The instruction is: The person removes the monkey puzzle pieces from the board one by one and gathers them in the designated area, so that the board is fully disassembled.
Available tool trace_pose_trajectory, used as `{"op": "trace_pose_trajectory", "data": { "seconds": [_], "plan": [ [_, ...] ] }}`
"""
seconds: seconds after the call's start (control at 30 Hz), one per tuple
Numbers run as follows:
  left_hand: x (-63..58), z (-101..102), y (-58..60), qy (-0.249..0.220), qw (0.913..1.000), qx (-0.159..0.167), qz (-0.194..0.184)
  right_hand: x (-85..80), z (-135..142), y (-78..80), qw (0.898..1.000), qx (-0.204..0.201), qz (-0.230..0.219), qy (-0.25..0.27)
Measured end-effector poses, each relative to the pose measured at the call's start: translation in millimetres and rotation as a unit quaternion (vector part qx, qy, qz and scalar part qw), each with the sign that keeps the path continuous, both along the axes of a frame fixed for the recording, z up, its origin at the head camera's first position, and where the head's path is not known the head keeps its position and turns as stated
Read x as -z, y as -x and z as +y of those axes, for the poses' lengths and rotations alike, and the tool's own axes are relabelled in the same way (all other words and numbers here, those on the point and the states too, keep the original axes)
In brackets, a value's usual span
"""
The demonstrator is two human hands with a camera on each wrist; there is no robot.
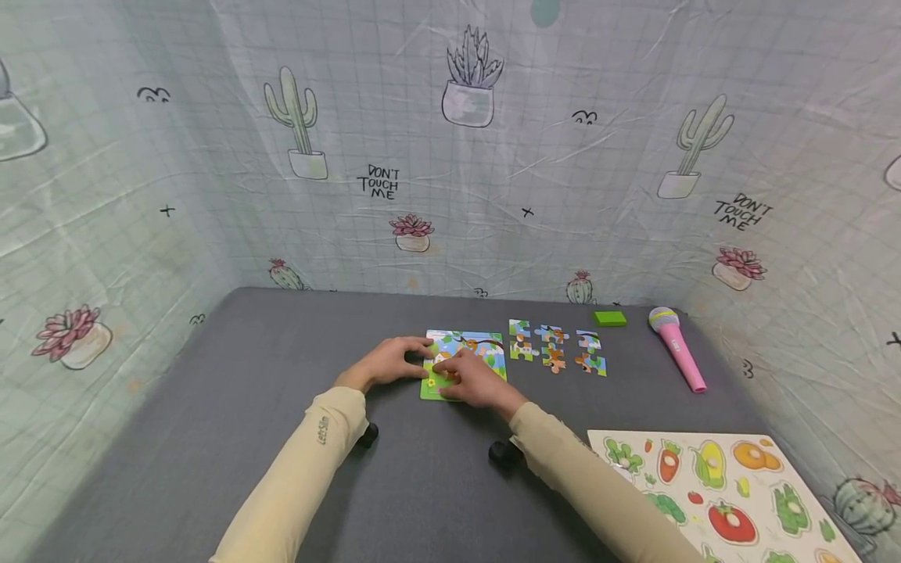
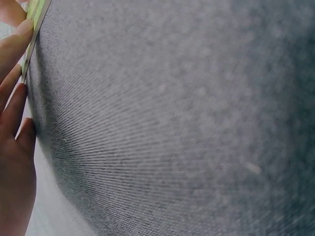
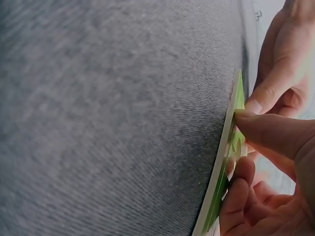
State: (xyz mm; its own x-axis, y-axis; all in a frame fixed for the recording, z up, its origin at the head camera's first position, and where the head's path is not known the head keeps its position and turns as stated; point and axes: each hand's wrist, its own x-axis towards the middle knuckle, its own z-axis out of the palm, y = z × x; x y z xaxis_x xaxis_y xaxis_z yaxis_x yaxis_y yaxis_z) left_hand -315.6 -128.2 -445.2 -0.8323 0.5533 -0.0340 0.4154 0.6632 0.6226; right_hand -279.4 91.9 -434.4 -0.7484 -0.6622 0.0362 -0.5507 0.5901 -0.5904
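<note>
A jigsaw puzzle board with a bright animal picture and green lower border lies on the grey table. My left hand rests at its left side, fingers and thumb extended and touching the edge. Over the board's lower part, my right hand has curled fingers and pinches a small green puzzle piece low against the board; the fingers hide most of this piece. In the right wrist view, both thumbs lie close together at the board's edge. The left wrist view catches the left hand beside the board's thin edge.
Several loose puzzle pieces lie right of the board, with a green block behind them. Farther right is a pink toy microphone. A vegetable-picture board covers the front right corner. A printed cloth surrounds the table.
</note>
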Motion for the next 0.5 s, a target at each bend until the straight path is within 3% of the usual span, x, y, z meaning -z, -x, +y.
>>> {"op": "trace_pose_trajectory", "data": {
  "seconds": [0.5],
  "plan": [
    [-0.8, 1.4, 0.6, 0.012, 0.9999, 0.001, 0.001, 1.8, -2.2, -4.0, 1.000, 0.026, -0.003, 0.003]
  ]
}}
